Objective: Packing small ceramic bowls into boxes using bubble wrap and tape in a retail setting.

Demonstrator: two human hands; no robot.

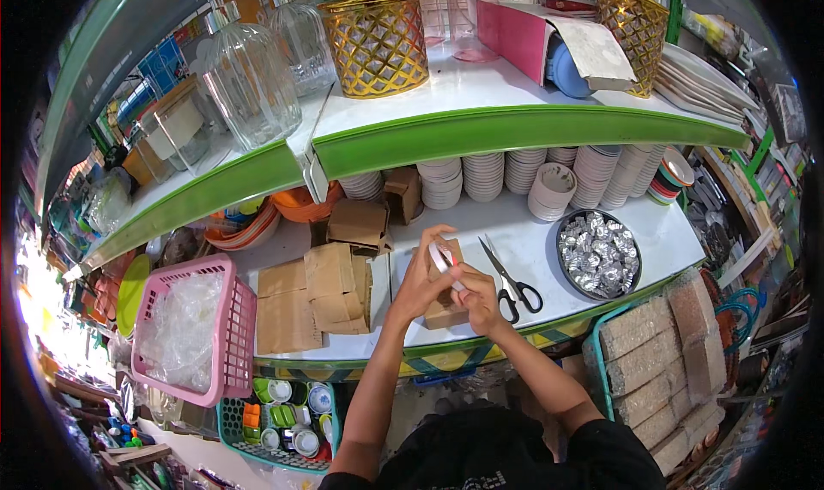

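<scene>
My left hand (417,290) grips a ring-shaped roll (440,256), apparently tape, pale with a bit of red at its inner side. The fingers of my right hand (477,295) pinch at the lower edge of the same roll. Below both hands, partly hidden by them, a small brown cardboard box (445,317) rests on the white shelf (402,232). Just right of my right hand lie black-handled scissors (512,279), blades slightly apart and directed away from me. Flattened cardboard pieces (290,306) are spread to the left of my left hand.
A dark round pan (561,258) of small fluted metal moulds (599,252) stands right. White bowls (484,178) are stacked behind. The green-edged upper shelf (515,126) overhangs them. A pink basket (241,335) of clear plastic stands left; a teal crate (605,361) of wrapped blocks, lower right.
</scene>
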